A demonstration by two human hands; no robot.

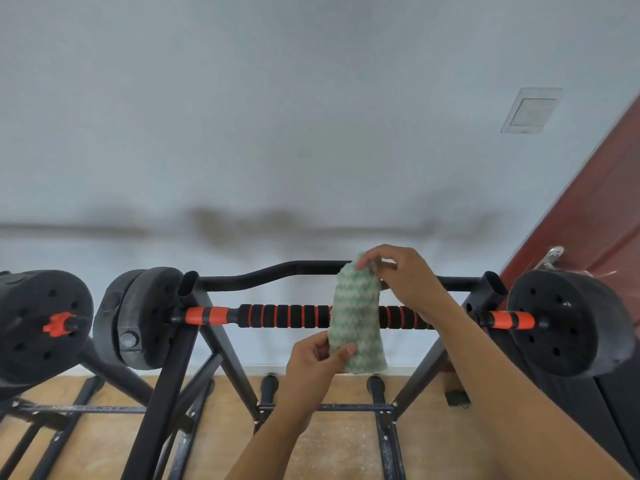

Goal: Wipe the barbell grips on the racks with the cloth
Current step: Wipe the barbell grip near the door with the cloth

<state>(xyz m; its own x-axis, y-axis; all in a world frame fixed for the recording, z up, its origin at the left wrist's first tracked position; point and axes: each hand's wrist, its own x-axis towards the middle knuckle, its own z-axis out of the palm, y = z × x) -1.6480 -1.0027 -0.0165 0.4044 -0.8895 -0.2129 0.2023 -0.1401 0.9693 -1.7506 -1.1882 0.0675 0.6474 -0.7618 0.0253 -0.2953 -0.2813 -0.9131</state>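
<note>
My left hand (313,355) and right hand (405,275) pinch cloth (356,317) ends, draped over grip (284,316). Risk: loose pinch, cloth slips off mid-wipe.

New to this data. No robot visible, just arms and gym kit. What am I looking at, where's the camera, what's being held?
No machine here: the two grips are a person's bare hands. The single picture comes from a wide-angle camera worn on the head, looking forward and down, so the arms enter from the bottom edge. In front stands a black rack carrying a barbell with a ribbed black-and-orange handle and black weight plates. Part of a second barbell shows at the left. The right grip pinches the top of a green-and-white cloth, and the left grip pinches its lower part, so the cloth hangs across the handle's middle. Behind is a pale wall.
</note>
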